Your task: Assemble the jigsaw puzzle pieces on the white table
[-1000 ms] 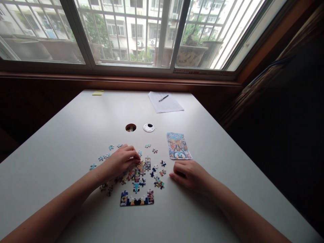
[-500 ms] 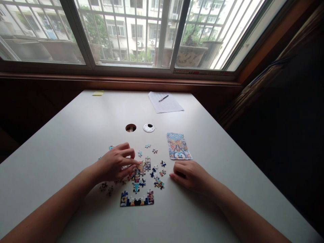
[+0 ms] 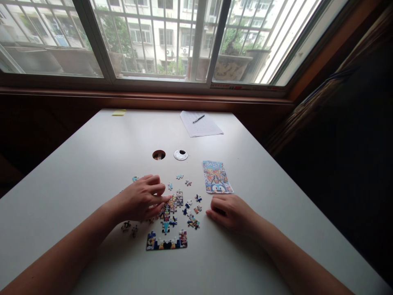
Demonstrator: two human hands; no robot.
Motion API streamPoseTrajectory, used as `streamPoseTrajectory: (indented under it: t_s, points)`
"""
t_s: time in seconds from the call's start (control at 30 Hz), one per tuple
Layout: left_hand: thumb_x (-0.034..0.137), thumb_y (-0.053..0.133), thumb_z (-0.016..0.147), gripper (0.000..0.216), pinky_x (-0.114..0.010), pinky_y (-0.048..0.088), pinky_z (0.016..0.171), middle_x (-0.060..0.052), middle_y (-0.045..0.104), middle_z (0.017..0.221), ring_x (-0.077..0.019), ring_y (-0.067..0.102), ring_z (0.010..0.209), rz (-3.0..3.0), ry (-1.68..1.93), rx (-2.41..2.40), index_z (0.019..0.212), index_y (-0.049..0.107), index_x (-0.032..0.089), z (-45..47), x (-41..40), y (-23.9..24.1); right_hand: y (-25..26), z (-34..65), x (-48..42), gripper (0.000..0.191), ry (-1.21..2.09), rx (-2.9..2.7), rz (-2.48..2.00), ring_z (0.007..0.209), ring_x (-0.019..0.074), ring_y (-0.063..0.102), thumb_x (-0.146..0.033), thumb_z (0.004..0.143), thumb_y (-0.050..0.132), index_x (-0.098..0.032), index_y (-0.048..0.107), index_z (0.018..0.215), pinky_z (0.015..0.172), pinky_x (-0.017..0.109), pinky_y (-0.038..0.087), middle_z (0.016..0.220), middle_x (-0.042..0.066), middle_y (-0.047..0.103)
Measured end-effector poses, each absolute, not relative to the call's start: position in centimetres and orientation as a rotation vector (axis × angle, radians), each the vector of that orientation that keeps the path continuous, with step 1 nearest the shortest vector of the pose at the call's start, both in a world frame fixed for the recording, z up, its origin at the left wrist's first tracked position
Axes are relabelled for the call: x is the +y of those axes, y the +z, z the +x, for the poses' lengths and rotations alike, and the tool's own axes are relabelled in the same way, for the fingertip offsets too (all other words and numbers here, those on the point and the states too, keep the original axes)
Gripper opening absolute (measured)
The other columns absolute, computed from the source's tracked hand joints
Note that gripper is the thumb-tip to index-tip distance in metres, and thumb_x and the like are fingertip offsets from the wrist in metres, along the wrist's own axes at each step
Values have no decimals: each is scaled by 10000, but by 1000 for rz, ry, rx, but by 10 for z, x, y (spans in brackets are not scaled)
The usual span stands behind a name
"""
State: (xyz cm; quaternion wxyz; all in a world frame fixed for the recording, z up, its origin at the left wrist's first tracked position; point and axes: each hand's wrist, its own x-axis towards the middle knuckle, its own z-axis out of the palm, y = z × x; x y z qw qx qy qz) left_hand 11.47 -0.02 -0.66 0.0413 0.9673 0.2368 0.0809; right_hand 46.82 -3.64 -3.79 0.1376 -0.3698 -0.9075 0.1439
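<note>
My left hand (image 3: 141,197) lies over the left part of a partly joined jigsaw puzzle (image 3: 175,201), its index finger stretched out and touching the pieces. The middle fingers are bent, the thumb sits lower and apart, and no piece shows between them. Under and behind this hand some pieces are hidden. Loosely curled on the tabletop, my right hand (image 3: 227,211) holds nothing visible. Just left of it are loose puzzle pieces (image 3: 193,222). A joined bottom strip of the puzzle (image 3: 166,241) lies nearer to me, separate from the main section.
A colourful reference picture (image 3: 217,177) lies beyond my right hand. Farther back on the white table (image 3: 92,164) are a cable hole (image 3: 159,155), its round cover (image 3: 181,154), paper sheets (image 3: 199,129) with a pen (image 3: 198,119), and yellow sticky notes (image 3: 118,112). A barred window rises behind.
The fingers of my left hand have shifted slightly, with the upper ones more bent and the index finger straighter against the puzzle. My right hand stays where it was.
</note>
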Motion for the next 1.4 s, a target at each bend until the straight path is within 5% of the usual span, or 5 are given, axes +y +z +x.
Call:
streamPoseTrajectory:
  t_s: [0.27, 0.5, 0.7, 0.97, 1.4]
  points:
    - [247, 566, 929, 306, -387, 471, 809, -49, 637, 924, -226, 507, 888, 2961, 392, 713, 1208, 684, 296, 115, -1, -12, -37, 468, -37, 303, 416, -2634, -1088, 635, 138, 468, -353, 1001, 505, -210, 480, 735, 612, 270, 315, 727, 8, 556]
    - [115, 610, 852, 212, -341, 451, 692, -23, 650, 790, -180, 512, 736, 2797, 1112, 887, 987, 720, 235, 102, 11, -22, -38, 468, -37, 308, 431, -2618, -1070, 628, 135, 467, -356, 1000, 508, -211, 478, 730, 602, 264, 312, 719, 5, 554]
    - [189, 547, 929, 235, -315, 434, 660, -29, 606, 714, -167, 537, 699, 2320, 1506, 1380, 742, 688, 189, 85, 20, -21, -38, 469, -36, 301, 437, -2624, -1075, 632, 136, 464, -355, 1000, 505, -213, 464, 738, 611, 264, 315, 727, 4, 552]
    - [326, 494, 939, 327, -271, 406, 623, 0, 520, 638, -152, 503, 651, 1588, 1570, 1675, 675, 631, 189, 71, 37, -36, -38, 469, -37, 305, 438, -2630, -1083, 633, 135, 462, -357, 1001, 499, -214, 444, 736, 609, 262, 309, 727, 3, 548]
    - [382, 505, 929, 343, -266, 391, 596, 1, 520, 632, -152, 496, 632, 1531, 1519, 1673, 690, 661, 191, 67, 47, -46, -36, 467, -35, 313, 436, -2632, -1088, 624, 133, 455, -355, 995, 508, -213, 439, 725, 604, 265, 304, 711, 0, 543]
